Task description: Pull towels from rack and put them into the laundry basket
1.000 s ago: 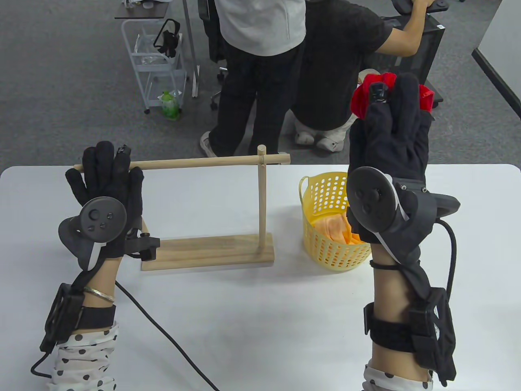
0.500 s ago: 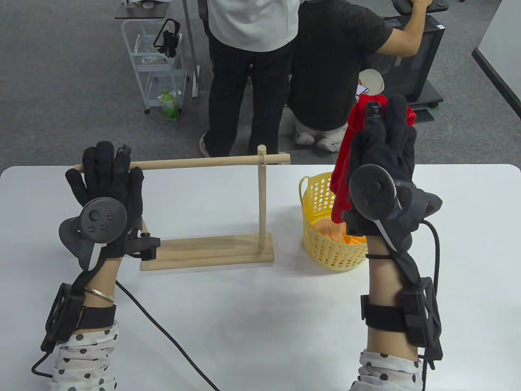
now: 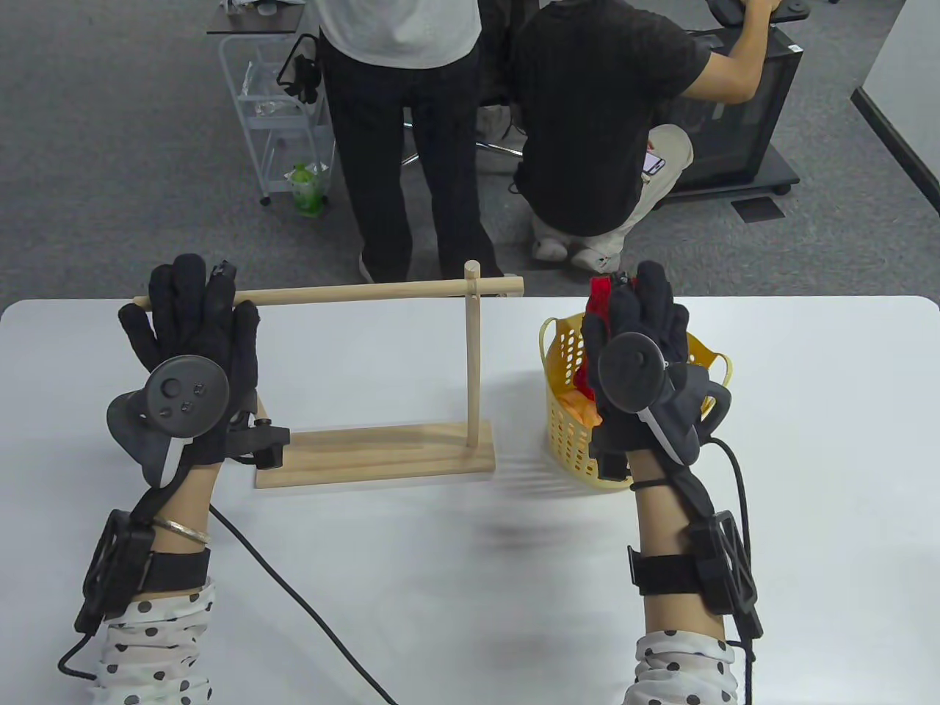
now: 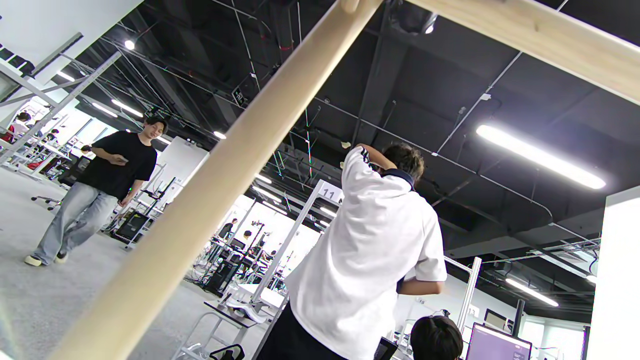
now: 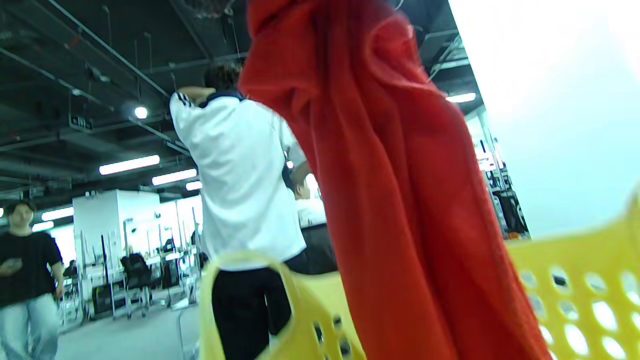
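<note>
My right hand [image 3: 637, 317] holds a red towel [image 3: 598, 297] over the yellow laundry basket [image 3: 562, 345], which stands right of the rack. The right wrist view shows the red towel [image 5: 400, 190] hanging down into the yellow basket [image 5: 575, 280]. An orange towel [image 3: 580, 410] lies inside the basket. My left hand [image 3: 192, 312] rests with straight fingers on the left end of the wooden rack's bar [image 3: 352, 294], which is bare. The left wrist view shows only the bar [image 4: 210, 185] up close, with no fingers in sight.
The rack's wooden base [image 3: 382, 455] sits mid-table with its post [image 3: 474, 352] at the right. A black cable [image 3: 294, 595] trails from my left wrist across the table. Beyond the far edge are two people [image 3: 580, 125] and a white cart [image 3: 283, 110].
My right hand has come down from high above the table with the red towel, lowering it into the yellow basket. The left hand has stayed on the bar.
</note>
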### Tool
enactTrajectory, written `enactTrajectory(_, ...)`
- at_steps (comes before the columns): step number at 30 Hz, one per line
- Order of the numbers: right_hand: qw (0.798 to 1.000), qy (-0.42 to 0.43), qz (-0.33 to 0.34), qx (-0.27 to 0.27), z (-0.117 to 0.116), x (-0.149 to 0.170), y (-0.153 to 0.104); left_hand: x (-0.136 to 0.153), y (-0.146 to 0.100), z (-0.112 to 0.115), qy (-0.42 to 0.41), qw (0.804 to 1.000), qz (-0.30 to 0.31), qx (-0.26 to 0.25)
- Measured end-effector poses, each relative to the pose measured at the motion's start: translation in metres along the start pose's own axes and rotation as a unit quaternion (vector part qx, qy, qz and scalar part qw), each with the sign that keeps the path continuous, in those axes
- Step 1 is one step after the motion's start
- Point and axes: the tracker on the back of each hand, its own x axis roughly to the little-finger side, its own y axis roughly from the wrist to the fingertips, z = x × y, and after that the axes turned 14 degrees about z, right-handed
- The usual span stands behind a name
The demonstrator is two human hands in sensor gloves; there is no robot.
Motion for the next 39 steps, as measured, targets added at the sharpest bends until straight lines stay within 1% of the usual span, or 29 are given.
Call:
enactTrajectory(3, 1.000, 0.003, -0.006, -0.030, -0.016, 0.005, -0.007, 0.000, 0.000, 0.000, 0.001, 1.000, 0.001, -0.001)
enactTrajectory(5, 0.998, 0.001, -0.017, -0.060, -0.027, 0.010, -0.011, 0.000, -0.001, 0.000, 0.002, 1.000, 0.001, -0.001)
enactTrajectory(8, 0.996, -0.005, -0.023, -0.085, -0.036, 0.013, -0.014, 0.000, -0.001, 0.000, 0.004, 1.000, 0.002, -0.001)
enactTrajectory(9, 0.994, -0.007, -0.029, -0.106, -0.040, 0.015, -0.015, 0.000, -0.001, 0.000, 0.004, 1.000, 0.002, -0.001)
enactTrajectory(12, 0.977, 0.006, -0.051, -0.207, -0.050, 0.019, -0.016, -0.001, -0.002, 0.000, 0.005, 1.000, 0.001, 0.000)
enactTrajectory(14, 0.966, 0.012, -0.064, -0.249, -0.056, 0.022, -0.018, -0.001, -0.002, 0.000, 0.005, 1.000, 0.001, 0.000)
enactTrajectory(15, 0.964, 0.010, -0.067, -0.259, -0.059, 0.024, -0.019, -0.001, -0.002, 0.000, 0.005, 1.000, 0.001, -0.001)
enactTrajectory(19, 0.962, 0.003, -0.069, -0.263, -0.067, 0.029, -0.025, -0.001, -0.002, 0.000, 0.006, 1.000, 0.001, -0.001)
enactTrajectory(25, 0.961, 0.011, -0.073, -0.266, -0.070, 0.034, -0.032, -0.001, -0.002, 0.000, 0.007, 1.000, 0.001, 0.001)
enactTrajectory(27, 0.961, 0.014, -0.071, -0.266, -0.070, 0.035, -0.034, 0.001, 0.002, -0.001, -0.003, 1.000, -0.009, 0.009)
enactTrajectory(30, 0.964, 0.017, -0.065, -0.259, -0.069, 0.034, -0.039, 0.001, 0.007, -0.004, -0.030, 0.999, -0.017, 0.018)
enactTrajectory(33, 0.968, 0.018, -0.056, -0.246, -0.069, 0.034, -0.042, 0.000, 0.008, -0.007, -0.022, 0.999, -0.020, 0.026)
enactTrajectory(39, 0.973, 0.017, -0.049, -0.226, -0.070, 0.034, -0.048, -0.002, 0.007, -0.012, -0.034, 0.999, -0.020, 0.028)
